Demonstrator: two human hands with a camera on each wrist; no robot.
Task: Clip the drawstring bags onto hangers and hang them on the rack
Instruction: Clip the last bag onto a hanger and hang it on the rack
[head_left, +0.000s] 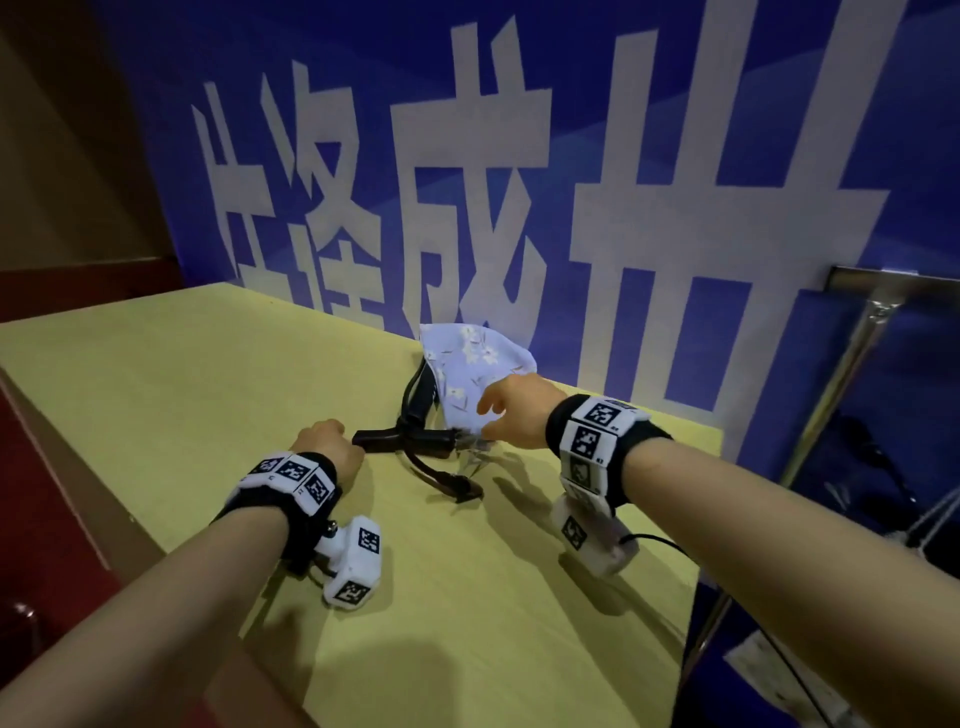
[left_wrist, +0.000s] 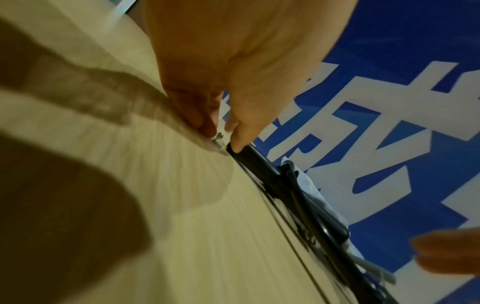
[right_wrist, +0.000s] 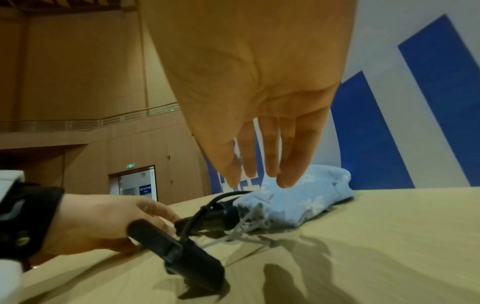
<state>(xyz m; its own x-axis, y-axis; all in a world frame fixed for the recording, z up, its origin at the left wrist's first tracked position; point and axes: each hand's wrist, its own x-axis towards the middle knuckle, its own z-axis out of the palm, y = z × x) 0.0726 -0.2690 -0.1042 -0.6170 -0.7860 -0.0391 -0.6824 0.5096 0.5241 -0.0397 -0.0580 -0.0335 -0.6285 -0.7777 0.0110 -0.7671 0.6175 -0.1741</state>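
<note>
A light blue floral drawstring bag (head_left: 470, 358) lies at the table's far edge against the blue banner. Black clip hangers (head_left: 410, 439) lie tangled in front of it, with the bag's gathered mouth and grey cords (right_wrist: 249, 224) beside them. My left hand (head_left: 332, 434) pinches the left end of a hanger (left_wrist: 283, 181), thumb (left_wrist: 239, 142) on top and fingers curled behind the black clip (right_wrist: 179, 253). My right hand (head_left: 493, 415) hovers over the bag (right_wrist: 306, 201) with straight fingers (right_wrist: 271, 164) pointing down; contact with the cloth cannot be told.
The yellow wooden table (head_left: 208, 395) drops off on the left and right. A metal rack (head_left: 852, 343) stands to the right of the table, with dark items and a pale patterned thing (head_left: 769, 670) below it. The blue banner (head_left: 649, 156) backs the table.
</note>
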